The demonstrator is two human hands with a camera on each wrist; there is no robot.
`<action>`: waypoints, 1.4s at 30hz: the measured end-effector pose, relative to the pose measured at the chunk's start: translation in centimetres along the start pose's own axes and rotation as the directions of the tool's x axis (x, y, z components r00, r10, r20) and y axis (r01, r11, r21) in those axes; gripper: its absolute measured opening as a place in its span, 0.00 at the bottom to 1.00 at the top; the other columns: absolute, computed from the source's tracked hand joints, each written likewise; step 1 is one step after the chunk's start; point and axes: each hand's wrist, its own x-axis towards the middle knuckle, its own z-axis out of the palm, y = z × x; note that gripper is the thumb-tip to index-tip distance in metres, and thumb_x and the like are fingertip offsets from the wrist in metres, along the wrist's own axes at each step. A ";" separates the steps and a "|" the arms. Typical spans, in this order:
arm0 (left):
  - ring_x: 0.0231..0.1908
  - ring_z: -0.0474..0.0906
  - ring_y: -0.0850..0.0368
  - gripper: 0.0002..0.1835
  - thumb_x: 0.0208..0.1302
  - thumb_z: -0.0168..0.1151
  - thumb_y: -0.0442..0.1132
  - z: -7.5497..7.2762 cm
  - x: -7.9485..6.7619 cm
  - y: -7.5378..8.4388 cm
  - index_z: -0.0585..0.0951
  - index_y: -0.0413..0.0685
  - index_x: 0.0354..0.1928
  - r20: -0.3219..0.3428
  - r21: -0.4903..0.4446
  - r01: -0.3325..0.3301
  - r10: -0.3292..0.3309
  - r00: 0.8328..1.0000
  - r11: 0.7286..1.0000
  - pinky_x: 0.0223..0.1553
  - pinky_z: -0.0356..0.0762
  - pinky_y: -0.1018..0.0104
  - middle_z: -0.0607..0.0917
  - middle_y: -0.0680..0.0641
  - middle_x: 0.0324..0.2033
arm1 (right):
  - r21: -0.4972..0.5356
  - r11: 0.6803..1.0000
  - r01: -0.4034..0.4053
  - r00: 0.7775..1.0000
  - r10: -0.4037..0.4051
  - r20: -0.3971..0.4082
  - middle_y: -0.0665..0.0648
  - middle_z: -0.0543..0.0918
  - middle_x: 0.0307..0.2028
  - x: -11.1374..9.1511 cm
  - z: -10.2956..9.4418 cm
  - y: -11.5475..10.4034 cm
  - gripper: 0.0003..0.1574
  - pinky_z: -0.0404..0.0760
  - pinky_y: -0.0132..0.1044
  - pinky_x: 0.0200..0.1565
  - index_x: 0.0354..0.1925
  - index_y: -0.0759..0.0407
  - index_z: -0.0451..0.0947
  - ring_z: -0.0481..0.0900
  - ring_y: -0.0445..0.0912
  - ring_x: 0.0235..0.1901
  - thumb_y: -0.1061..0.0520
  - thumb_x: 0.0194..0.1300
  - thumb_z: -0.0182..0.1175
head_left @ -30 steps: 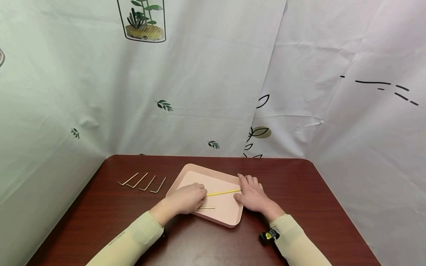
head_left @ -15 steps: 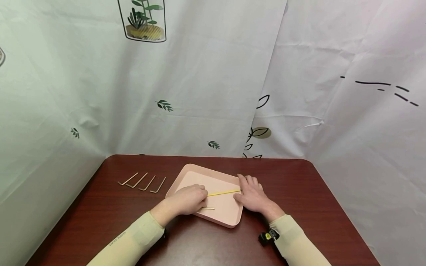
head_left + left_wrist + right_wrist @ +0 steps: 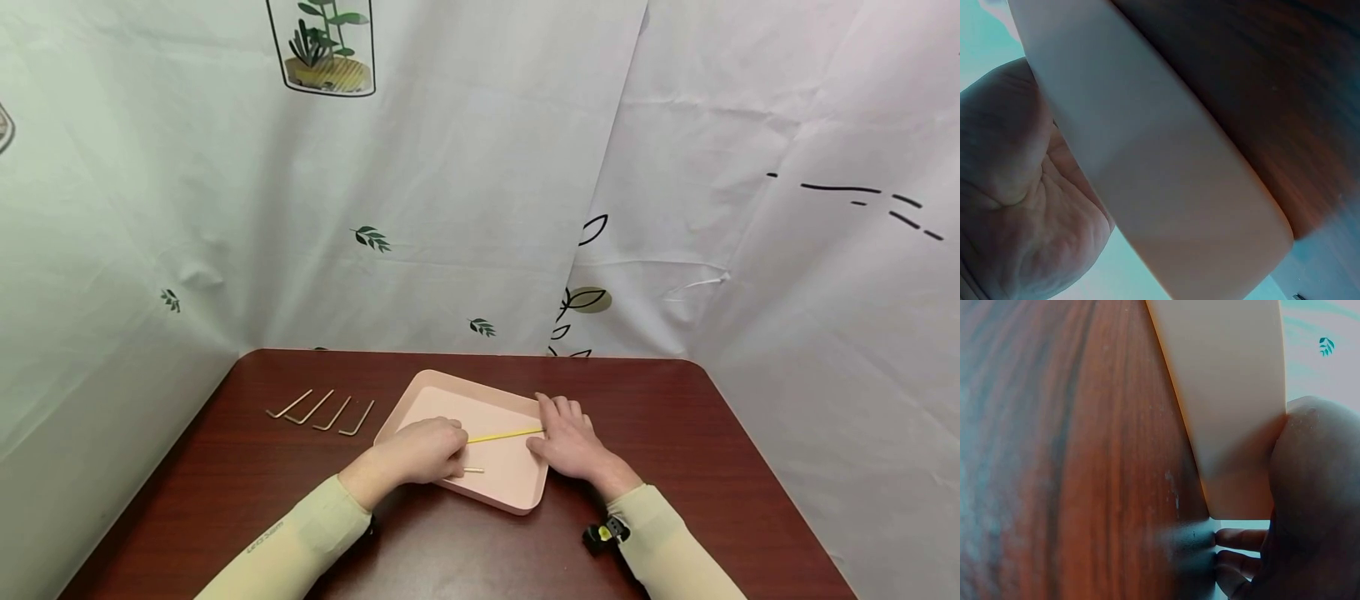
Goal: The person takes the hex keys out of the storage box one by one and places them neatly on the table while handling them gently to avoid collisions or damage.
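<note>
A shallow pink tray (image 3: 491, 497) lies at an angle on the table. My left hand (image 3: 423, 450) is over its near left part with curled fingers, and a thin yellow strip (image 3: 504, 435) runs from those fingers towards the right wall. The fingertips are hidden from the head camera. A thin brass-coloured rod (image 3: 474, 470) pokes out below this hand, the rest of it covered. My right hand (image 3: 568, 437) grips the tray's right rim, thumb inside and fingers over the far corner. In both wrist views the tray's outer wall (image 3: 1166, 156) covers much of the work.
Several L-shaped hex keys (image 3: 322, 408) lie in a row on the dark red-brown table (image 3: 637, 400), left of the tray. A white printed cloth (image 3: 465, 208) hangs behind and along both sides.
My left hand has shifted very slightly, and less of the brass-coloured rod shows beside it. The right hand, tray and hex keys stay where they were.
</note>
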 end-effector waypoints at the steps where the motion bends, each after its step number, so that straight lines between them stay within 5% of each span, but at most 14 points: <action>1: 0.26 0.69 0.62 0.19 0.58 0.82 0.39 -0.1 0.0 0.0 0.76 0.56 0.25 0.000 0.003 -0.002 0.002 1.000 1.000 0.32 0.74 0.65 0.72 0.58 0.25 | 0.000 1.000 0.000 1.000 0.000 0.000 0.70 0.73 0.68 0.0 0.0 0.0 0.52 0.68 0.68 0.61 0.83 0.66 0.62 0.67 0.67 0.66 0.47 0.69 0.65; 42: 0.25 0.68 0.63 0.14 0.64 0.74 0.32 0.3 0.1 0.3 0.80 0.56 0.26 -0.013 0.016 0.009 -0.009 1.000 1.000 0.30 0.72 0.64 0.73 0.58 0.25 | 0.015 1.000 -0.009 1.000 0.009 0.007 0.70 0.72 0.68 0.1 -0.1 0.0 0.52 0.68 0.68 0.63 0.83 0.66 0.61 0.66 0.68 0.67 0.47 0.70 0.65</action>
